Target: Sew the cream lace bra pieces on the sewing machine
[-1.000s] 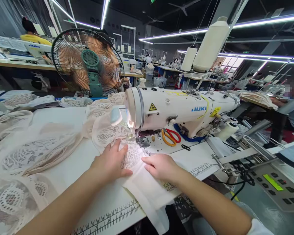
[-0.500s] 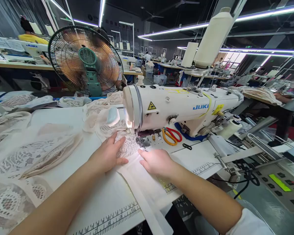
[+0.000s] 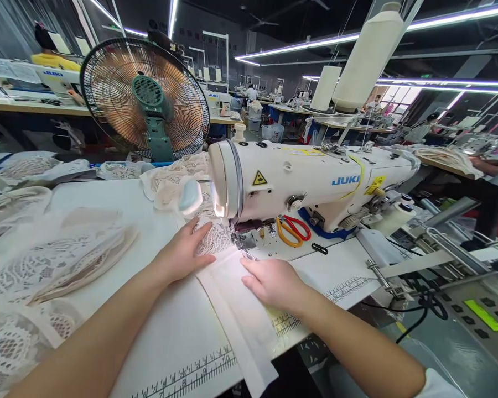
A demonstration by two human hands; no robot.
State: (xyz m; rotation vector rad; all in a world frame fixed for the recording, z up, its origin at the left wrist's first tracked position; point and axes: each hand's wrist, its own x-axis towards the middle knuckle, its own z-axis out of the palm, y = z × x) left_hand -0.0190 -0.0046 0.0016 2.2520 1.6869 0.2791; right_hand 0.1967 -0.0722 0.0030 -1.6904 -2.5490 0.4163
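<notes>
Head view: the plain fabric strip [image 3: 240,309] lies flat on the tabletop [image 3: 120,204], its long axis running from the near edge up and slightly left toward the presser foot [image 3: 241,241] of the sewing machine [image 3: 307,182]. The far end of the strip meets the lace piece [image 3: 216,239], which lies under and to the left of the foot.

Left hand [image 3: 182,255]: palm down, fingers extended and lying flat, fingertips on the lace just left of the foot. Grip released; the hand presses rather than grasps. The forearm enters from the lower left.

Right hand [image 3: 274,282]: palm down on the right edge of the strip, fingers pointing left toward the seam line, not curled. Grip released, pressing only. The forearm enters from the lower right.

Both hands flank the strip. The left hand is nearer the foot; the right sits closer to the body.

Scissors [image 3: 292,229] lie on the machine bed behind the foot, apart from both hands. A fan [image 3: 145,99] stands at the far left.
</notes>
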